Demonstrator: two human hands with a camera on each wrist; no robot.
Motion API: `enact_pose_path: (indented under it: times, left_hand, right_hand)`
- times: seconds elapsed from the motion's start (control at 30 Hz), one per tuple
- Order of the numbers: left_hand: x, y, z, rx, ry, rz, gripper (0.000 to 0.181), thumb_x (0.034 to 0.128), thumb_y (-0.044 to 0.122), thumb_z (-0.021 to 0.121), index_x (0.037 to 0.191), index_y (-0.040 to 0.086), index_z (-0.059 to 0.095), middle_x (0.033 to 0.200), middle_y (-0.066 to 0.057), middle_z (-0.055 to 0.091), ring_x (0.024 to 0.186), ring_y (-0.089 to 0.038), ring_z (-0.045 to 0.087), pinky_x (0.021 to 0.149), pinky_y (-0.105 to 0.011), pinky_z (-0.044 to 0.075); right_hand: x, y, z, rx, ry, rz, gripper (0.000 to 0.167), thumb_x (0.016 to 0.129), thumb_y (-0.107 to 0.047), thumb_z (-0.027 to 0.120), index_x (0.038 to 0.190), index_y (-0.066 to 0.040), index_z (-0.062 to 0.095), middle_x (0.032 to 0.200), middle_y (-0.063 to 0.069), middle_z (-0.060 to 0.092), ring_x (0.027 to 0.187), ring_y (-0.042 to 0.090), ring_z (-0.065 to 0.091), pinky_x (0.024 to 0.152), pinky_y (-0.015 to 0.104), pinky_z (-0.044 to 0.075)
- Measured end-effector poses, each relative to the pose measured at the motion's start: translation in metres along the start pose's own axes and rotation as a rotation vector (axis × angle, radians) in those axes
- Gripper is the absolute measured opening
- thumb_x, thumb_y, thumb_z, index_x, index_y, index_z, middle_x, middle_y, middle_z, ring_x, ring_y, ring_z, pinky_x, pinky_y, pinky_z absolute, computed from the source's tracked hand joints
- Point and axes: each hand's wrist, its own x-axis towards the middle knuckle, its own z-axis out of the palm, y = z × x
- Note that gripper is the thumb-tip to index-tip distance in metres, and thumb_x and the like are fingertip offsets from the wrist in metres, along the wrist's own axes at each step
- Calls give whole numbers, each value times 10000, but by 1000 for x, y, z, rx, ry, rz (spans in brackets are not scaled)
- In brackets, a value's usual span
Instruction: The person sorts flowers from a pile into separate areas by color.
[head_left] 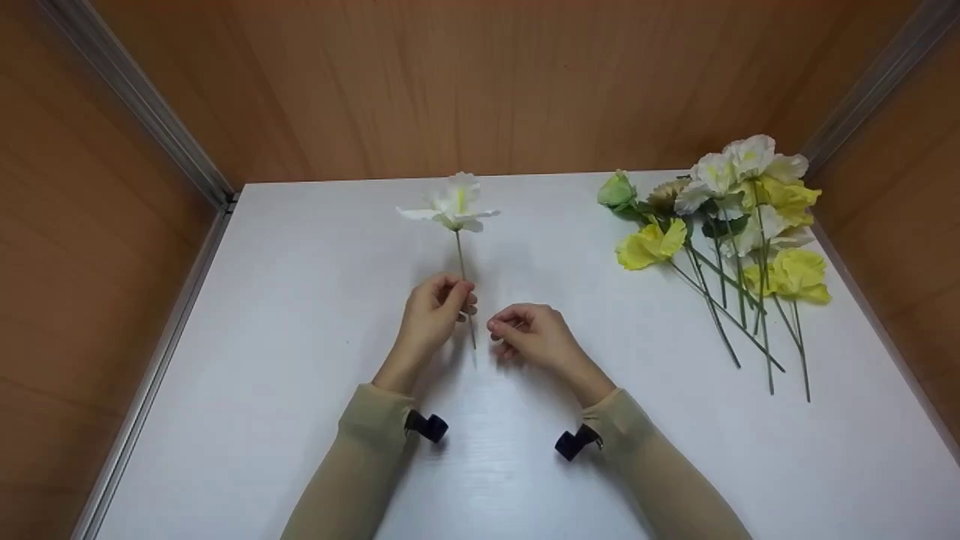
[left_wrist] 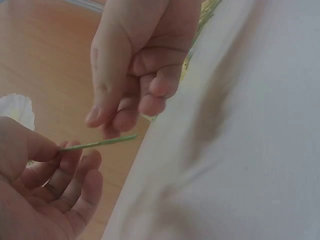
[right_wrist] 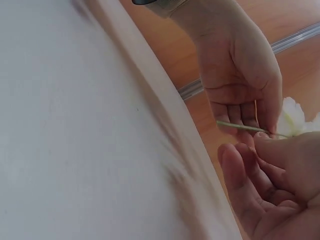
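My left hand (head_left: 433,313) pinches the thin green stem (left_wrist: 117,140) of a white artificial flower (head_left: 456,202) between thumb and fingers. The bloom points toward the back wall, and the stem's lower end sticks out below the grip. Just to the right, my right hand (head_left: 536,334) hovers with loosely curled fingers and holds nothing. In the head view a small gap separates it from the stem. Part of the white bloom (right_wrist: 292,117) also shows in the right wrist view, beyond the hands.
On the right of the white table (head_left: 262,300) lies a loose pile of artificial flowers: yellow blooms (head_left: 799,276), white blooms (head_left: 750,156) and a green bud (head_left: 617,191), several stems crossing. Wooden panels (head_left: 480,82) with metal edge strips (head_left: 150,90) enclose the table.
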Motion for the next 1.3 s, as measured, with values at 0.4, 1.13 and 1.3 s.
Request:
enact_pose_path:
  times: [0.4,1.13,1.3]
  left_hand:
    - [15,-8,-93,109,124,-215,298,1120,37,520,1366,-81,640,1206,-267,666,848,-180,667,768,-251,588]
    - [0,-57,-287,813,431,-328,362,1075,93,511,1315,-102,699,1343,-379,649,1255,-605,570,1030,-678,449]
    - [-4,-66,-285,835,425,-318,339,1067,67,529,1293,-119,700,1347,-389,646,1271,-623,549,1066,-693,430]
  right_hand:
    - [-13,8,-109,-184,278,57,265,1071,-191,734,1207,37,743,1080,183,762,838,203,779,731,254,634]
    - [-104,54,-234,-652,484,223,401,1043,-370,749,1203,-2,733,1112,212,741,889,313,689,687,362,527]
    - [-106,62,-233,-685,490,209,380,1027,-351,772,1152,7,741,1067,206,754,840,288,681,709,374,510]
